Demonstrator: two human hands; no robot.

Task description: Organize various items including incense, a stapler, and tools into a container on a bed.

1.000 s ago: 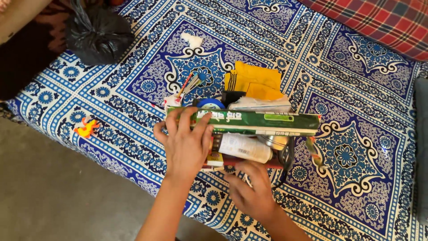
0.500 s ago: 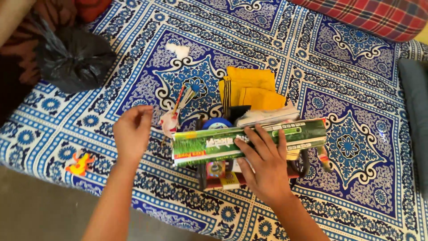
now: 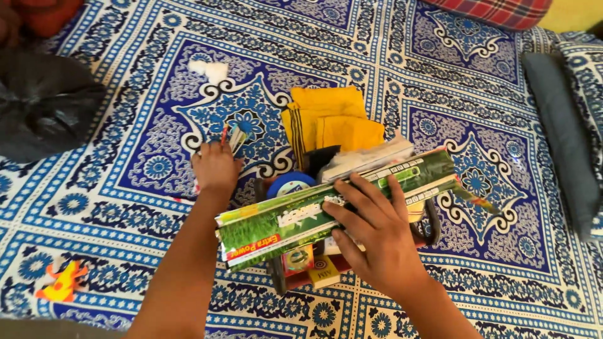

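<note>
left hand point(image 3: 215, 166) has reached pens point(image 3: 232, 137), fingers closing (grip unclear) | right hand point(image 3: 377, 233) fingers still clasp green box point(image 3: 276, 223)

Blue patterned bedsheet point(image 3: 125, 188), plaid pillow point(image 3: 496, 9), grey cushion point(image 3: 565, 138).

Lighting even, moderately bright, diffuse; source not identifiable. Shadows soft, short, under green box point(image 3: 339, 201) and forearms. No glare. Bedsheet point(image 3: 477, 113) pattern sharp at centre, colours saturated. Slight motion blur on left hand point(image 3: 215, 166). Mild wide-angle stretch toward edges; corners dimmer.
</note>
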